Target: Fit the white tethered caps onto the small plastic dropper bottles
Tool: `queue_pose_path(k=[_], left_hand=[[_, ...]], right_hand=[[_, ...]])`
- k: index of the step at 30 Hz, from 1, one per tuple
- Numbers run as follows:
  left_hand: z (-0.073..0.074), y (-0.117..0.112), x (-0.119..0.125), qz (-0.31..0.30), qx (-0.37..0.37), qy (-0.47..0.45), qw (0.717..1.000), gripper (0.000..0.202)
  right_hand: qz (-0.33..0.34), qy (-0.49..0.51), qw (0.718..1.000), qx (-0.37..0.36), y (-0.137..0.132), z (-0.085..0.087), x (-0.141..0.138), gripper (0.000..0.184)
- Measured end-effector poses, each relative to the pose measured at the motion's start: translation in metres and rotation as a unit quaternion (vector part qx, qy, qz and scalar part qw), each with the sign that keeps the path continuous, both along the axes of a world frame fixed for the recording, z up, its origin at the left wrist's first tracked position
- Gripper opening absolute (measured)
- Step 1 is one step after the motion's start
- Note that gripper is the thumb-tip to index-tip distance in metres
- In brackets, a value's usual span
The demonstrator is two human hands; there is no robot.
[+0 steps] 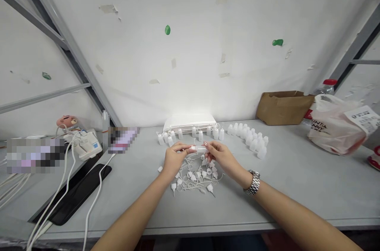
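Over the middle of the grey desk, my left hand pinches the white cap end of a small translucent squeeze bottle. The fingers of my right hand close on the other end, so the bottle lies sideways between both hands. Below them is a loose pile of white needle-tip caps with thin looped straps. Behind my hands stand several capped bottles. To the right, a cluster of bottles stands in slanting rows; whether these have caps is too small to tell.
A white slatted box sits against the wall. At the back right are a brown cardboard box and a plastic bag. On the left lie a black phone, white cables and a power strip.
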State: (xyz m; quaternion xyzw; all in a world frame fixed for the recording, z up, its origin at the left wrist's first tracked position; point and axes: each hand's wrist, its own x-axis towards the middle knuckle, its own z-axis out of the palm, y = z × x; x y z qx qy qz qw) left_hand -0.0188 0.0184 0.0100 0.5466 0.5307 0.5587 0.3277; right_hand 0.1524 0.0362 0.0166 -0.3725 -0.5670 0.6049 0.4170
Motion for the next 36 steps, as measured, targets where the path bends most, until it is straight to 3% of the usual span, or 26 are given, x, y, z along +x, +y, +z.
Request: queue_pose_path(k=[9, 12, 16, 18, 22, 28, 31, 36], left_hand=[[0.003, -0.004, 0.003, -0.007, 0.012, 0.01, 1.0, 0.014], [0.004, -0.003, 0.002, 0.005, -0.005, -0.005, 1.0, 0.015], [0.005, -0.002, 0.001, 0.012, -0.029, -0.042, 0.999, 0.015], [0.006, -0.003, 0.001, 0.01, -0.012, -0.027, 1.0, 0.013], [0.007, -0.007, 0.003, 0.007, 0.027, 0.004, 1.0, 0.007], [0.007, -0.005, 0.001, 0.021, 0.033, 0.008, 0.999, 0.008], [0.009, -0.007, 0.001, 0.019, 0.038, 0.01, 0.999, 0.005], [0.01, -0.01, 0.002, 0.011, 0.068, 0.047, 0.996, 0.006]], right_hand=[[0.033, -0.059, 0.997, -0.031, -0.001, 0.003, 0.001, 0.052], [0.023, -0.041, 0.999, 0.011, -0.001, 0.005, 0.002, 0.04], [0.039, -0.025, 0.997, 0.061, 0.0, 0.007, 0.003, 0.038], [0.046, -0.041, 0.997, 0.039, 0.0, 0.006, 0.003, 0.035], [0.071, -0.086, 0.994, -0.005, -0.001, 0.005, 0.003, 0.048], [0.058, -0.04, 0.995, 0.071, 0.001, 0.009, 0.005, 0.035], [0.068, -0.033, 0.996, 0.049, 0.0, 0.008, 0.004, 0.031], [0.084, -0.058, 0.994, -0.028, -0.003, 0.004, 0.001, 0.049]])
